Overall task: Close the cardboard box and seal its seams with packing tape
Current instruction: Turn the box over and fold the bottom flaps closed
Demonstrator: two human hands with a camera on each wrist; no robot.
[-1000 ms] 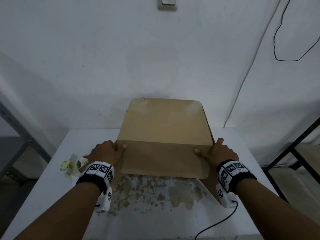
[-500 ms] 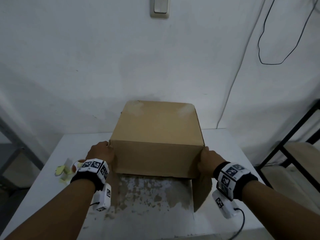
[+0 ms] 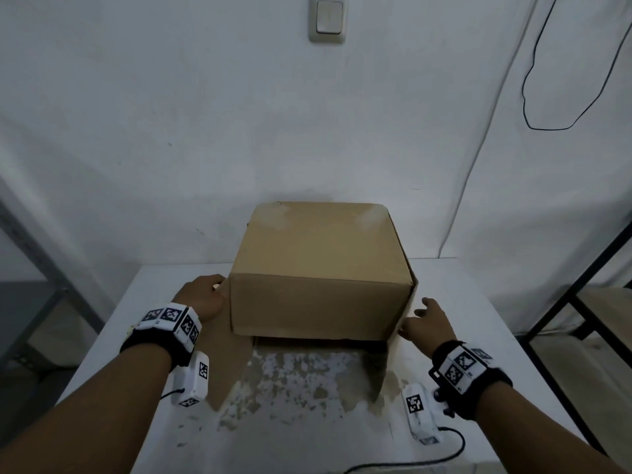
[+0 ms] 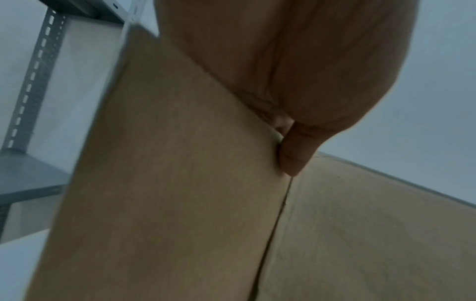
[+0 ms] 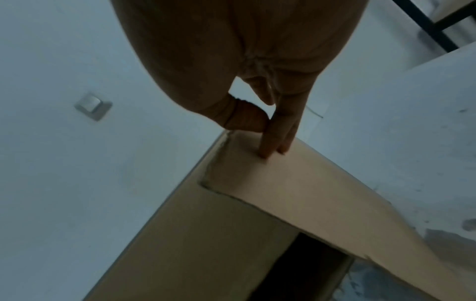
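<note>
Left hand (image 3: pixel 201 297) grips the cardboard box's (image 3: pixel 318 268) left flap (image 4: pixel 159 203); only the wrist view shows right hand (image 5: pixel 257 71) fingertips (image 5: pixel 265 150) pressing the right flap (image 5: pixel 296 183)

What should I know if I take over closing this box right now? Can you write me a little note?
Left hand: grips the left side flap near the box's near-left corner, thumb against the edge.
Right hand: open, straight fingertips touching the right side flap.
Cardboard box: lies on the white table by the wall, one flap folded down over the end facing you; both side flaps stick out and a dark gap shows underneath.
Done: one flap down.
Left: fold in the side flaps, close the gap, tape the seams. No packing tape is visible in these views.
</note>
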